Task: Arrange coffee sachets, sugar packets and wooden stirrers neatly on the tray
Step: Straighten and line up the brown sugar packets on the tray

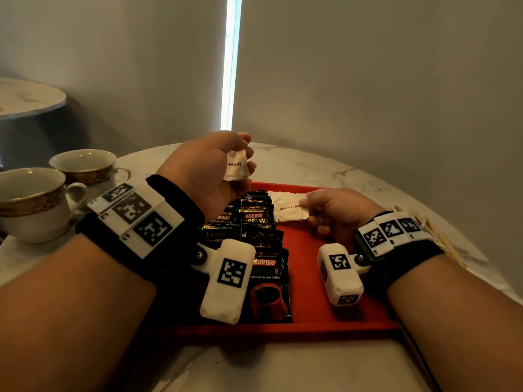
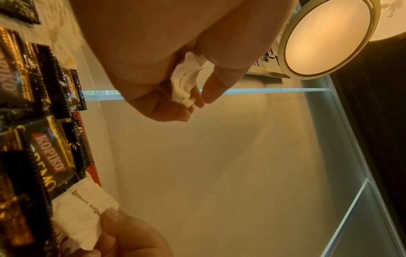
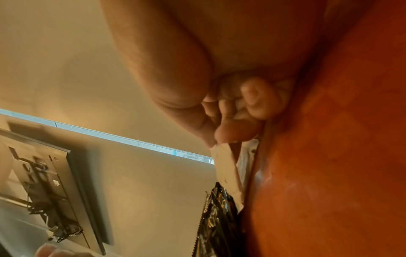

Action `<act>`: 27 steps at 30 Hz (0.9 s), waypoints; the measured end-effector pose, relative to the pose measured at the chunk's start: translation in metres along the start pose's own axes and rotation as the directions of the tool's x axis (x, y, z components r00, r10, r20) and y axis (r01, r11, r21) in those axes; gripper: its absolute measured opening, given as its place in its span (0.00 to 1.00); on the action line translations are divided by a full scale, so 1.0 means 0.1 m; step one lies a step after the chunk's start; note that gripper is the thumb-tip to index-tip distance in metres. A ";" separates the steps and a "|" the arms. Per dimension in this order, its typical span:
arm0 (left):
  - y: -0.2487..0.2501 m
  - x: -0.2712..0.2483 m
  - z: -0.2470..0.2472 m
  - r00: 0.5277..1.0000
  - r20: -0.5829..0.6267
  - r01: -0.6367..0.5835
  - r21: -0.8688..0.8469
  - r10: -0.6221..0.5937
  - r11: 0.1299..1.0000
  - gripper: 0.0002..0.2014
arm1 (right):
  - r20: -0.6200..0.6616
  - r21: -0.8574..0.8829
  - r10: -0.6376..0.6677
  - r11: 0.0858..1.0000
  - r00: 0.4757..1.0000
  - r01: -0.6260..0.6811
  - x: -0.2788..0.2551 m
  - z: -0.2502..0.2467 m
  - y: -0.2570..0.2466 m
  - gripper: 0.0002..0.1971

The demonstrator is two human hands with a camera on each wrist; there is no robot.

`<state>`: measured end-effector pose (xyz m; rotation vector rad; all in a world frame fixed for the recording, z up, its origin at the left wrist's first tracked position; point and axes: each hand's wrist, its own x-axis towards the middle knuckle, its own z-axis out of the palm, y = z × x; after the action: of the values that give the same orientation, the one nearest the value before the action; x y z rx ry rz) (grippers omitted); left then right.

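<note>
Revealing stirrers [image 1: 441, 239], head view; hands hold sugar.

Black Kopiko coffee sachets [image 1: 261, 239] lie overlapped in a column down the red tray's [image 1: 317, 312] left-centre. A white brown-sugar packet [image 1: 288, 209] lies flat at its upper middle; another crumpled packet [image 1: 236, 165] is raised above. Wooden stirrers [image 1: 433, 230] are scattered at right, off the tray.
</note>
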<state>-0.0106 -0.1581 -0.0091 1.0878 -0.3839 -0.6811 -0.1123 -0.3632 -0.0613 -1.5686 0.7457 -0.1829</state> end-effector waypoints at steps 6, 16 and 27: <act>-0.01 -0.01 0.01 1.000 0.002 0.007 0.011 -0.007 1.000 0.08 | 0.011 -0.019 -0.011 1.000 1.000 0.012 0.01 0.00 0.00 0.11; -0.02 -0.02 0.02 1.000 -0.008 0.011 0.011 -0.011 1.000 0.08 | -0.024 -0.040 -0.021 0.999 0.999 0.020 0.01 -0.01 -0.01 0.09; -0.02 -0.03 0.02 1.000 -0.008 0.014 0.013 -0.014 1.000 0.10 | -0.060 -0.078 -0.033 0.997 0.998 0.028 -0.04 0.01 -0.03 0.10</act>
<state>-0.0148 -0.1579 -0.0095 1.1063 -0.3750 -0.6878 -0.1139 -0.3607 -0.0573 -1.6545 0.7851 -0.2275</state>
